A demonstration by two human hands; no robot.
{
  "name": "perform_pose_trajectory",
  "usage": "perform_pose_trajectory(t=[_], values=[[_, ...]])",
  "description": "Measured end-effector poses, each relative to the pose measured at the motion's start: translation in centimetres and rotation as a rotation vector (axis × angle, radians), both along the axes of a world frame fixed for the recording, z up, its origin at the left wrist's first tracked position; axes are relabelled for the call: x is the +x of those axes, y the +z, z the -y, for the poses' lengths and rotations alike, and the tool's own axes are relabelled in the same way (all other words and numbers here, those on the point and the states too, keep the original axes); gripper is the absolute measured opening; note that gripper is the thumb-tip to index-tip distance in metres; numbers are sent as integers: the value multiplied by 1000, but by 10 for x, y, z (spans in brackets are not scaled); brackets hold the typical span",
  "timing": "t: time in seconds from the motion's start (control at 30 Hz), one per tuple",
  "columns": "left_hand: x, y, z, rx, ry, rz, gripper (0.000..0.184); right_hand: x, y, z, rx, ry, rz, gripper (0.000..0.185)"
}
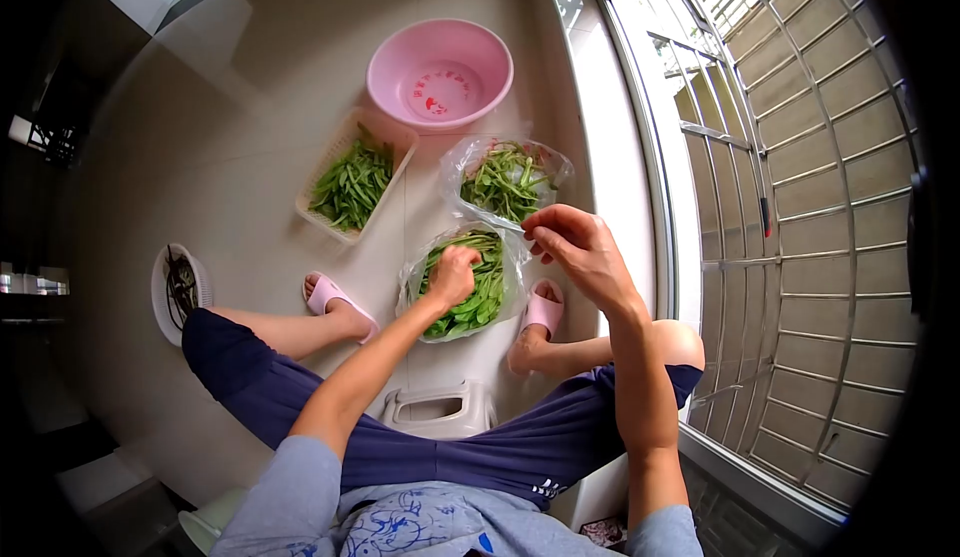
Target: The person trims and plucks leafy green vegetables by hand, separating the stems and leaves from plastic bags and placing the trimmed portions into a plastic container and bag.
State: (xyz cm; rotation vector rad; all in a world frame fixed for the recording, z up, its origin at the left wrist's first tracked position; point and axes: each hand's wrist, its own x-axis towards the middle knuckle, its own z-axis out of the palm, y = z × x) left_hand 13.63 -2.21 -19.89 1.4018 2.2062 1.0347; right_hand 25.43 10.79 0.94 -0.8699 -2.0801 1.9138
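Observation:
My left hand (453, 275) reaches into a clear plastic bag of leafy green vegetables (482, 302) between my feet. Its fingers are curled down among the stems, and what they grip is hidden. My right hand (582, 249) is raised to the right of that bag, thumb and forefinger pinched together. Its fingertips overlap the near edge of a second clear plastic bag (552, 162), which holds green stems and scraps (503, 183). Whether they pinch that edge or a small piece, I cannot make out. Left of the bags, a cream plastic basket (312, 219) holds trimmed greens (352, 187).
A pink basin (385, 82) stands beyond the basket and bags. My pink slippers (322, 294) flank the near bag, with a plastic stool (440, 409) below. A white basket (160, 292) with dark cord-like contents is far left. A barred window (790, 207) runs along the right.

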Motion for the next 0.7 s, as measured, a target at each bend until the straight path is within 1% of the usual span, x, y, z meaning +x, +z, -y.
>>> perform_pose_trajectory(t=[0.07, 0.1, 0.17, 0.2, 0.27, 0.3, 0.37, 0.43, 0.47, 0.53, 0.57, 0.7], values=[[16, -5, 8, -239, -70, 21, 10, 1, -1, 1, 16, 42, -17, 14], [22, -16, 7, -238, -73, 23, 10, 0, -1, 1, 8, 51, -3, 13], [32, -43, -2, -370, 36, 67, 11, 1, -4, 0, 13, 55, 7, 13], [33, -45, -9, -369, 29, 70, 11, 2, -6, 0, 16, 62, 16, 14], [35, -50, -23, -628, 118, 107, 11, 3, -4, -1, -10, 59, 36, 13], [35, -58, -27, -651, 84, 18, 12, 5, -6, -2, -8, 48, 32, 13], [40, -73, -30, -649, 74, -7, 12, 5, -11, -1, -8, 16, 1, 12], [48, -75, -34, -616, 95, -59, 14, 6, -13, -1, 63, 10, -7, 11], [51, -79, -35, -617, 88, -57, 14, 6, -12, -1, 96, 9, -14, 11], [55, -83, -38, -530, 152, -70, 14, 5, -9, -1, 140, 15, -12, 12], [57, -85, -38, -540, 171, -65, 14, 4, -7, -1, 157, 27, 7, 12], [51, -100, -35, -490, 97, -92, 12, 2, -9, 0, 181, 42, 9, 13]])
